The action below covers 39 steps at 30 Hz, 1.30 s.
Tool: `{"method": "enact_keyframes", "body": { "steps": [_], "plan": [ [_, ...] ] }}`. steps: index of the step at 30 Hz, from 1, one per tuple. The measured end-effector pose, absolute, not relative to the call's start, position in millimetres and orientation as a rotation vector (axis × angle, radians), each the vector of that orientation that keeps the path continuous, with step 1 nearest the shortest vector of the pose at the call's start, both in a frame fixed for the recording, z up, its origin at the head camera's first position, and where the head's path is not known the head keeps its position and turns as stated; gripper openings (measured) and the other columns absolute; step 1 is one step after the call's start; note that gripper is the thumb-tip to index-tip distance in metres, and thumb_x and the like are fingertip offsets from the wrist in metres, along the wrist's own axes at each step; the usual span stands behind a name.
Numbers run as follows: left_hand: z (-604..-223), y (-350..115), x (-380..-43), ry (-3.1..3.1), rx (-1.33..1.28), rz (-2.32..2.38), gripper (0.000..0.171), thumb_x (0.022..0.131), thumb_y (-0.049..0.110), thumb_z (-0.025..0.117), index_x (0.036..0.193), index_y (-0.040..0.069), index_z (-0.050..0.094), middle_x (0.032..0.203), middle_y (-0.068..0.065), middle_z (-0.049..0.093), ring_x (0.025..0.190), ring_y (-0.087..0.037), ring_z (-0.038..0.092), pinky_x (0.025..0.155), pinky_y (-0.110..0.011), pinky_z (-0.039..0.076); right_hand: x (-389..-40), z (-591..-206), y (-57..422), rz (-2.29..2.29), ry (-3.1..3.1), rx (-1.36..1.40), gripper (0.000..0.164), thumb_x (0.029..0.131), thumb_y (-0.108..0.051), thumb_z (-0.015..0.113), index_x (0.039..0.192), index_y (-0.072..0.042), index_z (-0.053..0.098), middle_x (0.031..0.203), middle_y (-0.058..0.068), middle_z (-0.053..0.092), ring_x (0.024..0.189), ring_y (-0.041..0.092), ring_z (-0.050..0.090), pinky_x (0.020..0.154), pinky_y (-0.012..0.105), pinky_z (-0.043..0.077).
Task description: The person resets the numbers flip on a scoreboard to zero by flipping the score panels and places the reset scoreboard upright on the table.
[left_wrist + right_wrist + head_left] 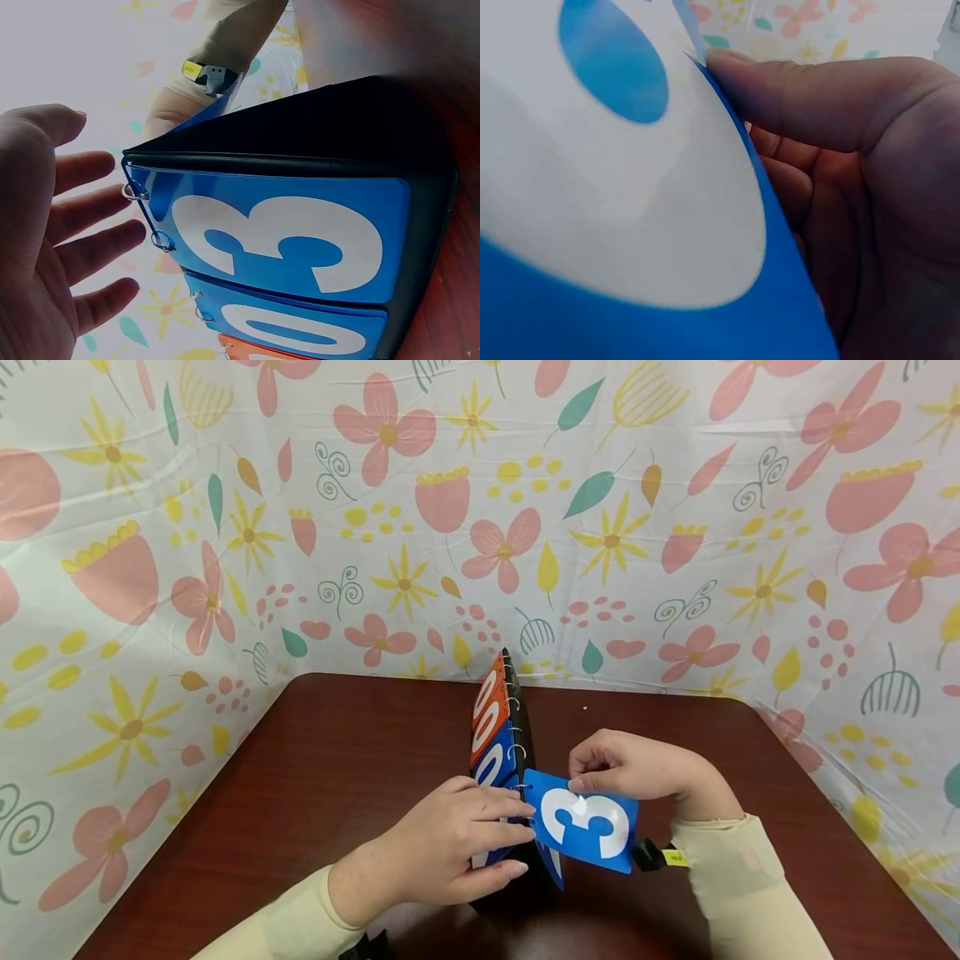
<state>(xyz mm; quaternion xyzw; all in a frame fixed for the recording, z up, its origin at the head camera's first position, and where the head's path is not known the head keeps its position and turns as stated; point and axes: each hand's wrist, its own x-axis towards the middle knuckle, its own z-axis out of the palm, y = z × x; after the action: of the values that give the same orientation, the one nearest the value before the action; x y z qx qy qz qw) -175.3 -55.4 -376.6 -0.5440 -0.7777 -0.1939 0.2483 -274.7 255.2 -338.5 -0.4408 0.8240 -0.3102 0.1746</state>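
A flip scoreboard (491,727) with a black stand and ring-bound number cards stands like a tent on the table. My right hand (637,768) pinches the edge of a blue card (551,831) bearing a white 3, which sticks out to the right of the rings. Up close in the right wrist view, thumb (802,97) and curled fingers grip this card's edge. Fingers extended, my left hand (450,839) is at the ring edge. The left wrist view shows its fingertips close to the metal rings (135,192), beside another blue 3 card (390,225) lying against the stand.
The dark red-brown table (360,735) carries the scoreboard. A flowered cloth (450,568) hangs behind and at both sides. Black straps with yellow tags sit near the wrists; one tag (675,857) shows beside the right sleeve. Blue and orange 0 cards fill the scoreboard's far part.
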Motion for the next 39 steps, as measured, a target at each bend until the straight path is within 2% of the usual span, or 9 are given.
{"method": "enact_keyframes", "body": {
  "steps": [2,5,9,18,26,30,39],
  "plan": [
    [-375.9,-55.7,-175.1,-2.093,-1.486,-0.504,0.036,0.103,0.041,0.062,0.125,0.02,0.082,0.132,0.003,0.077,0.129,-0.012,0.069,0.101,-0.03,0.051,-273.9,-337.5,253.5,-0.883,2.338,-1.258,0.018,0.102,-0.026,0.067,0.089,-0.016,0.075,0.071,-0.005,0.069,0.058,0.018,0.063,0.057,0.031,0.056],
    [-374.7,-55.9,-174.3,-2.066,-1.486,-0.484,0.035,0.102,0.04,0.063,0.124,0.02,0.082,0.131,0.003,0.077,0.128,-0.012,0.07,0.103,-0.03,0.05,-271.9,-336.2,251.9,-0.905,2.323,-1.231,0.015,0.098,-0.026,0.072,0.087,-0.016,0.076,0.07,-0.004,0.07,0.056,0.018,0.062,0.055,0.032,0.056],
    [-373.9,-56.2,-173.7,-2.058,-1.488,-0.483,0.034,0.102,0.039,0.064,0.124,0.021,0.082,0.13,0.004,0.077,0.127,-0.011,0.07,0.103,-0.03,0.05,-269.8,-336.0,251.2,-0.926,2.306,-1.193,0.014,0.093,-0.026,0.078,0.083,-0.015,0.077,0.069,-0.003,0.071,0.054,0.009,0.06,0.054,0.034,0.058],
    [-371.8,-57.0,-172.8,-2.044,-1.485,-0.466,0.033,0.102,0.039,0.064,0.123,0.021,0.083,0.129,0.004,0.077,0.128,-0.011,0.07,0.103,-0.029,0.049,-271.3,-343.0,242.5,-0.866,2.315,-1.24,0.019,0.096,-0.03,0.074,0.081,-0.019,0.076,0.065,-0.004,0.067,0.056,0.002,0.055,0.052,0.028,0.052],
    [-370.1,-58.3,-170.9,-2.025,-1.486,-0.466,0.032,0.101,0.039,0.065,0.121,0.022,0.083,0.128,0.005,0.078,0.126,-0.01,0.07,0.104,-0.03,0.049,-274.9,-346.6,238.0,-0.923,2.311,-1.287,0.016,0.098,-0.026,0.072,0.09,-0.017,0.082,0.074,-0.005,0.073,0.057,0.017,0.064,0.056,0.032,0.057],
    [-369.1,-58.2,-170.0,-2.016,-1.484,-0.475,0.031,0.101,0.039,0.066,0.12,0.022,0.084,0.126,0.005,0.078,0.125,-0.01,0.07,0.103,-0.03,0.049,-277.3,-348.8,239.1,-0.973,2.274,-1.325,0.015,0.098,-0.024,0.072,0.087,-0.016,0.079,0.069,-0.002,0.07,0.054,0.023,0.06,0.052,0.029,0.054],
    [-367.0,-57.1,-169.3,-2.01,-1.488,-0.499,0.031,0.1,0.039,0.066,0.119,0.021,0.083,0.125,0.005,0.079,0.123,-0.009,0.071,0.103,-0.027,0.049,-280.7,-352.1,238.1,-1.047,2.221,-1.323,0.018,0.099,-0.02,0.071,0.083,-0.012,0.074,0.068,0.0,0.07,0.053,0.016,0.064,0.051,0.033,0.056]
  ]
}}
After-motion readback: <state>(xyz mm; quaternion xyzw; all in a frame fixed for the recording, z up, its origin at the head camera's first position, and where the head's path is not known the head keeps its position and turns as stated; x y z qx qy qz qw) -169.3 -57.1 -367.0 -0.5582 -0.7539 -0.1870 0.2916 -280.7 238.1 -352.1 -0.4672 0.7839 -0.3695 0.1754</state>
